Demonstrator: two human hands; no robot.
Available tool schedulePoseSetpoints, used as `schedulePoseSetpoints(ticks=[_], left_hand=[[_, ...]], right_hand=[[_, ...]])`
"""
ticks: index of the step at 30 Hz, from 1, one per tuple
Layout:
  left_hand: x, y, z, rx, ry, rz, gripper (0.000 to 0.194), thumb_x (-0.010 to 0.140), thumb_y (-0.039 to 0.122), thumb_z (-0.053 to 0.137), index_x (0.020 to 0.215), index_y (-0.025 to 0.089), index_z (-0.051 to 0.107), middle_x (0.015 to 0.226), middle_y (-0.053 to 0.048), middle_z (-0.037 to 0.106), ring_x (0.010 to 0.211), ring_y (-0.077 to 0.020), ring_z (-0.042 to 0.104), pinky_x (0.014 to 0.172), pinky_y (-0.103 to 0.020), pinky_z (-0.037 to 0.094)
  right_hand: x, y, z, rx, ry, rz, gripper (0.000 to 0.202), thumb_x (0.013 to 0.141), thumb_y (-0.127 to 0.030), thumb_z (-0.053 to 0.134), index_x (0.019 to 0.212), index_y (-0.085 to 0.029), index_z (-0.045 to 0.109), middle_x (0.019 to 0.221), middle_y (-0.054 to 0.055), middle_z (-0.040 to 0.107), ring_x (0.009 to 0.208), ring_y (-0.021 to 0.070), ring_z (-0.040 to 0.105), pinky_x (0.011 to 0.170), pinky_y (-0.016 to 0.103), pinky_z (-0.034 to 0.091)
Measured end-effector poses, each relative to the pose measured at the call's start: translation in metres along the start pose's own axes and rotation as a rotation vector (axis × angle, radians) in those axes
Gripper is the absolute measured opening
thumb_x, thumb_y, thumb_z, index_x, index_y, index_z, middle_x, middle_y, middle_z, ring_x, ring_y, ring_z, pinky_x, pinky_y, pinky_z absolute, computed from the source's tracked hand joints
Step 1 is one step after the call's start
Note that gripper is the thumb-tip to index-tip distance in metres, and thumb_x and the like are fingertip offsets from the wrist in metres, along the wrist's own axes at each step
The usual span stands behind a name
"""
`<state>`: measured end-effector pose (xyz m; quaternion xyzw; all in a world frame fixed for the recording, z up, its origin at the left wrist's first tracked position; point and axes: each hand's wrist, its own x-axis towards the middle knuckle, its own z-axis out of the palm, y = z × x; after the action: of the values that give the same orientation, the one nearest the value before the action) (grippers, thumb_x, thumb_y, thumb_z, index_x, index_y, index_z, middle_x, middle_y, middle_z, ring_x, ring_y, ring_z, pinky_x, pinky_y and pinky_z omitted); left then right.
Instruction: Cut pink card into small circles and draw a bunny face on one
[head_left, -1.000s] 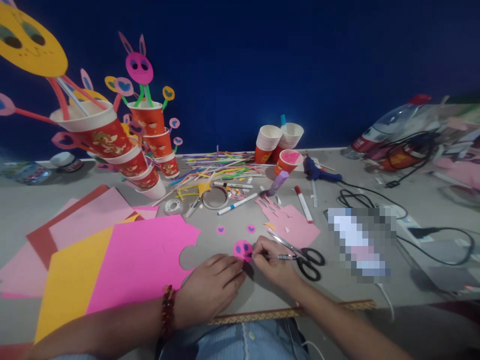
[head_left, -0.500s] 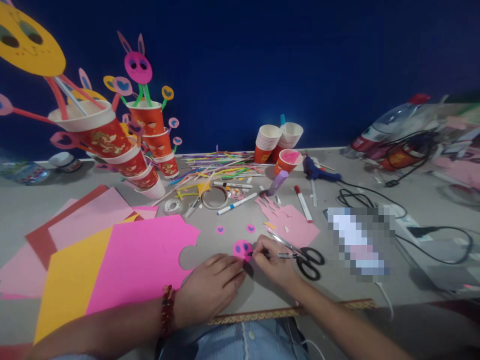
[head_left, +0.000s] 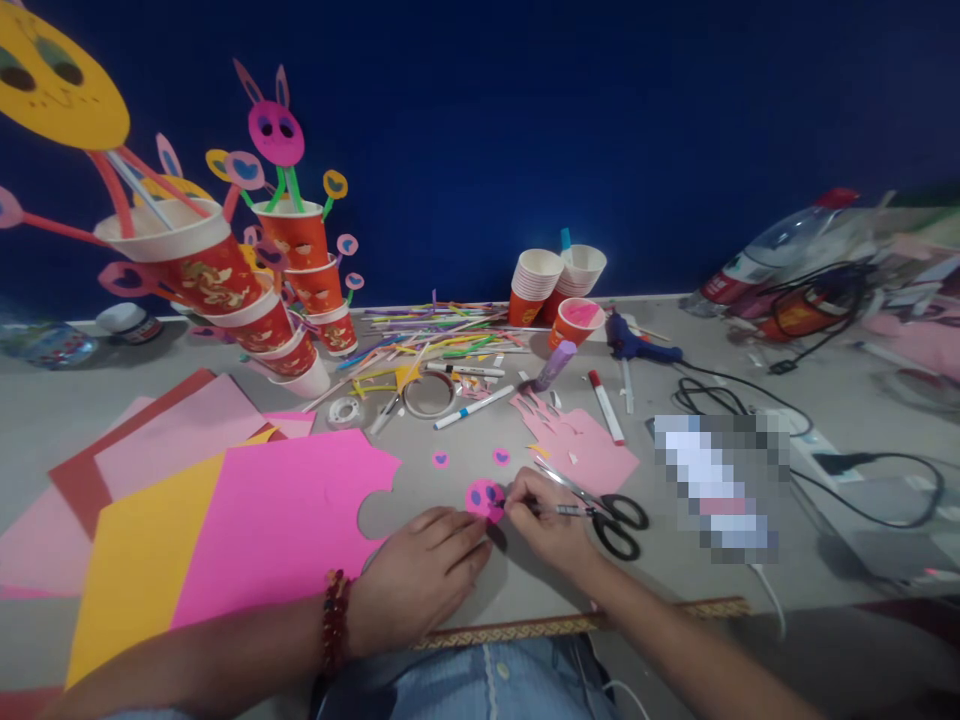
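Observation:
A small pink paper disc (head_left: 484, 502) with two blue-purple oval eyes lies flat on the table in front of me. Spread flat, my left hand (head_left: 421, 565) rests with its fingertips at the disc's lower left edge. My right hand (head_left: 551, 520) pinches a marker pen (head_left: 568, 511), its tip at the right side of the disc. Black-handled scissors (head_left: 621, 525) lie just beyond and right of that hand. Two little pink pieces with blue hearts, one on the left (head_left: 441, 459) and one on the right (head_left: 501, 457), sit above the disc.
Pink card (head_left: 292, 510) and yellow card (head_left: 142, 540) lie left. Stacked red cups (head_left: 202, 270) with paper faces stand behind them. Pipe cleaners (head_left: 450, 330), a tape roll (head_left: 429, 395), a glue gun (head_left: 637, 340) and a pixelated patch (head_left: 716, 490) are farther back and right.
Almost nothing differs. Both hands, the pen and the disc are in practically the same places.

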<state>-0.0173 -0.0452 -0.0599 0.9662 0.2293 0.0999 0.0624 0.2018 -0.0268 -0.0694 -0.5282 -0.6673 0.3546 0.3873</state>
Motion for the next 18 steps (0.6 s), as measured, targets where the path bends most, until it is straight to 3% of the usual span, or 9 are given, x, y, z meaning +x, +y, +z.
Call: schedulePoseSetpoints(ticks=[18], left_hand=[[-0.0005, -0.0007, -0.0002, -0.007, -0.002, 0.001, 0.034, 0.096, 0.032, 0.055, 0.126, 0.015, 0.057, 0.136, -0.009, 0.058, 0.125, -0.0222, 0.050, 0.107, -0.038, 0.038]], right_hand=[[0.0006, -0.0011, -0.0011, -0.011, 0.014, 0.010, 0.016, 0.075, -0.018, 0.049, 0.060, -0.023, 0.047, 0.054, -0.004, 0.047, 0.051, 0.0128, 0.043, 0.049, 0.024, 0.033]])
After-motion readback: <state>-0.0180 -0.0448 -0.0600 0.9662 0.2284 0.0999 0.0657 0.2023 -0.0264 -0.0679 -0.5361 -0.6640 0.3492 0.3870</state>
